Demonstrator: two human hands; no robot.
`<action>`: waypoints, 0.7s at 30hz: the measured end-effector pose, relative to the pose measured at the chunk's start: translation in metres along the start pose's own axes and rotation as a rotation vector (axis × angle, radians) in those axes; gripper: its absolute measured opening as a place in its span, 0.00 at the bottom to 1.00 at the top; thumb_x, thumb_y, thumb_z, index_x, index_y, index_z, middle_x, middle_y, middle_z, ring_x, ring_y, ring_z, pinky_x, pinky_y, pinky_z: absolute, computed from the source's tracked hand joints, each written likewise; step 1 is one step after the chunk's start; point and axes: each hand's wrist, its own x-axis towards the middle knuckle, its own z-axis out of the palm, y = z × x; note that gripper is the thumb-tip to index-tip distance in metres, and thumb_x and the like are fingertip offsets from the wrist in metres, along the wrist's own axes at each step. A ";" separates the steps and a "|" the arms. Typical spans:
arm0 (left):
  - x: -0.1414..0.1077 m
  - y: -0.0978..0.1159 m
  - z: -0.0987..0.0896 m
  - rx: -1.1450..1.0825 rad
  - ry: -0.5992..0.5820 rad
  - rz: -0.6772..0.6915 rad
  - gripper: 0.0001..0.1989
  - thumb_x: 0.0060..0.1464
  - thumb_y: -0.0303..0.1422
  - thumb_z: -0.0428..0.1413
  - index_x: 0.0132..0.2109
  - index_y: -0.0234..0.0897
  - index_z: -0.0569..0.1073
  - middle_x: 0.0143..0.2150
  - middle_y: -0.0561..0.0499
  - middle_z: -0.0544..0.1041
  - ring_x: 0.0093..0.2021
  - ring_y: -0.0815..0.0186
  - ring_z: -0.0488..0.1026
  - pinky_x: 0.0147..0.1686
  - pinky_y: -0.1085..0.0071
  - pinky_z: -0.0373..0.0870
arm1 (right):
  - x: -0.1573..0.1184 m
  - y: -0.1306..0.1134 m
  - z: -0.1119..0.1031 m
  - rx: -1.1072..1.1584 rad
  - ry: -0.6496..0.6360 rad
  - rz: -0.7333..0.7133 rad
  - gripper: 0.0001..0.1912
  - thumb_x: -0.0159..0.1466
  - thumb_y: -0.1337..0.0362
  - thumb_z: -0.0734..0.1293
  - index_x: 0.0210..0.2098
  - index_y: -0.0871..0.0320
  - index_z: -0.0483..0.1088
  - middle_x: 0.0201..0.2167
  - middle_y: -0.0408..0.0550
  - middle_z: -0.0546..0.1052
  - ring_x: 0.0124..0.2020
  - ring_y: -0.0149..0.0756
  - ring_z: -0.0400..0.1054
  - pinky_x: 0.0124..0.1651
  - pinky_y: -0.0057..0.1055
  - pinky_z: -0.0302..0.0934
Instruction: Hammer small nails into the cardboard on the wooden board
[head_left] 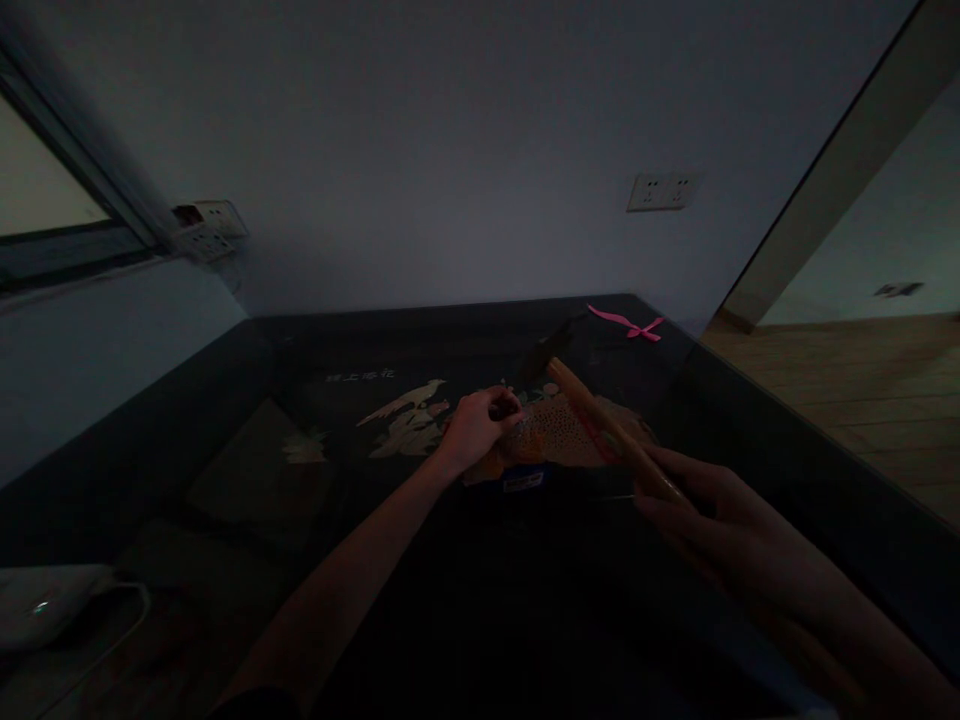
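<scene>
My right hand (712, 530) is wrapped round the wooden handle of a hammer (600, 410). Its dark head is raised at the far end of the handle, to the right of my left fingers. With thumb and fingertips pinched together, my left hand (480, 425) is over the left end of a tan, dotted flat piece (566, 430). Whatever the pinch holds, if anything, is too small and dark to make out. Close below that hand are an orange patch (517, 450) and a blue item with a pale label (523, 481).
The dark glossy table (420, 335) bears a bird picture (405, 410) and stands against the wall. A pink ribbon (630, 325) lies at its back right corner. At the lower left is a white device (49, 605) with a cable. Sockets (661, 192) are on the wall.
</scene>
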 end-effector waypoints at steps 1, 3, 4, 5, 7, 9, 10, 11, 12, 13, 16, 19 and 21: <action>0.000 0.001 0.000 0.021 -0.005 -0.006 0.02 0.50 0.27 0.58 0.34 0.35 0.73 0.34 0.50 0.78 0.35 0.66 0.75 0.39 0.69 0.71 | 0.001 0.001 0.001 -0.009 -0.018 0.004 0.28 0.55 0.54 0.70 0.54 0.56 0.70 0.30 0.47 0.76 0.33 0.41 0.71 0.31 0.30 0.69; 0.000 0.001 -0.001 0.058 -0.006 -0.015 0.04 0.49 0.28 0.58 0.35 0.35 0.74 0.34 0.49 0.79 0.36 0.65 0.75 0.39 0.68 0.71 | 0.002 0.003 0.003 -0.031 -0.044 0.013 0.27 0.56 0.55 0.70 0.54 0.56 0.70 0.33 0.47 0.77 0.36 0.43 0.72 0.34 0.31 0.70; 0.000 0.001 -0.001 0.066 -0.004 -0.015 0.04 0.49 0.28 0.58 0.36 0.35 0.75 0.35 0.49 0.79 0.36 0.64 0.75 0.39 0.68 0.71 | 0.003 0.003 0.003 -0.045 -0.043 0.013 0.27 0.56 0.54 0.70 0.53 0.55 0.71 0.33 0.47 0.77 0.35 0.43 0.72 0.33 0.31 0.70; 0.000 0.000 -0.001 0.064 -0.002 -0.014 0.05 0.49 0.27 0.58 0.36 0.34 0.75 0.35 0.49 0.79 0.36 0.64 0.75 0.39 0.68 0.71 | 0.002 0.003 0.002 -0.062 -0.038 0.009 0.26 0.56 0.54 0.70 0.53 0.55 0.71 0.32 0.47 0.77 0.34 0.42 0.72 0.32 0.31 0.70; 0.000 -0.002 0.000 0.045 -0.010 -0.011 0.04 0.49 0.27 0.58 0.36 0.34 0.75 0.35 0.49 0.79 0.36 0.64 0.75 0.39 0.68 0.71 | 0.000 -0.001 -0.001 -0.095 -0.017 -0.014 0.26 0.56 0.54 0.70 0.53 0.54 0.71 0.32 0.47 0.78 0.31 0.41 0.72 0.28 0.30 0.69; 0.000 -0.003 0.001 0.019 -0.018 -0.014 0.03 0.49 0.27 0.58 0.34 0.34 0.75 0.35 0.49 0.79 0.37 0.64 0.76 0.40 0.69 0.71 | -0.003 -0.007 -0.004 -0.112 0.009 -0.046 0.27 0.55 0.53 0.70 0.53 0.53 0.72 0.31 0.47 0.78 0.31 0.41 0.72 0.27 0.29 0.69; 0.001 -0.004 0.002 0.008 -0.021 -0.018 0.03 0.49 0.27 0.58 0.34 0.34 0.75 0.35 0.49 0.79 0.37 0.64 0.76 0.40 0.69 0.71 | -0.005 -0.009 -0.005 -0.116 0.013 -0.055 0.27 0.55 0.53 0.70 0.53 0.53 0.72 0.31 0.48 0.78 0.32 0.42 0.72 0.27 0.29 0.69; 0.001 -0.003 0.002 -0.001 -0.022 -0.025 0.02 0.49 0.27 0.58 0.33 0.34 0.75 0.35 0.49 0.79 0.37 0.64 0.76 0.40 0.68 0.71 | -0.005 -0.009 -0.005 -0.120 0.015 -0.059 0.27 0.55 0.53 0.70 0.53 0.53 0.72 0.32 0.48 0.78 0.34 0.43 0.72 0.28 0.29 0.69; 0.000 -0.003 0.002 -0.005 -0.022 -0.034 0.02 0.49 0.26 0.58 0.33 0.34 0.75 0.35 0.49 0.79 0.37 0.64 0.76 0.41 0.68 0.71 | -0.005 -0.009 -0.005 -0.125 0.013 -0.056 0.27 0.55 0.54 0.70 0.53 0.53 0.72 0.32 0.48 0.78 0.35 0.44 0.72 0.29 0.30 0.69; 0.000 -0.002 0.002 -0.001 -0.023 -0.043 0.03 0.49 0.26 0.58 0.34 0.34 0.75 0.36 0.49 0.80 0.37 0.64 0.76 0.42 0.68 0.71 | -0.004 -0.008 -0.004 -0.132 0.007 -0.047 0.27 0.55 0.54 0.70 0.52 0.53 0.72 0.34 0.49 0.78 0.36 0.45 0.72 0.30 0.31 0.70; 0.000 0.001 0.000 0.049 -0.031 -0.064 0.05 0.49 0.26 0.58 0.36 0.35 0.76 0.37 0.48 0.80 0.38 0.63 0.76 0.42 0.66 0.70 | -0.002 -0.004 -0.001 -0.138 -0.028 -0.014 0.27 0.55 0.54 0.70 0.53 0.53 0.71 0.37 0.49 0.78 0.37 0.45 0.72 0.33 0.33 0.71; 0.000 0.001 0.000 0.070 -0.037 -0.056 0.04 0.49 0.26 0.58 0.35 0.34 0.76 0.36 0.48 0.80 0.37 0.63 0.76 0.41 0.67 0.71 | -0.003 -0.009 -0.003 -0.090 -0.064 0.000 0.28 0.55 0.54 0.70 0.54 0.54 0.71 0.34 0.48 0.78 0.35 0.44 0.72 0.33 0.34 0.71; 0.000 -0.001 0.001 0.038 -0.026 -0.043 0.03 0.49 0.25 0.59 0.33 0.34 0.76 0.34 0.49 0.80 0.36 0.65 0.76 0.41 0.68 0.71 | -0.007 -0.016 -0.006 -0.031 -0.013 -0.008 0.27 0.52 0.55 0.72 0.51 0.54 0.73 0.31 0.48 0.77 0.35 0.45 0.72 0.32 0.33 0.70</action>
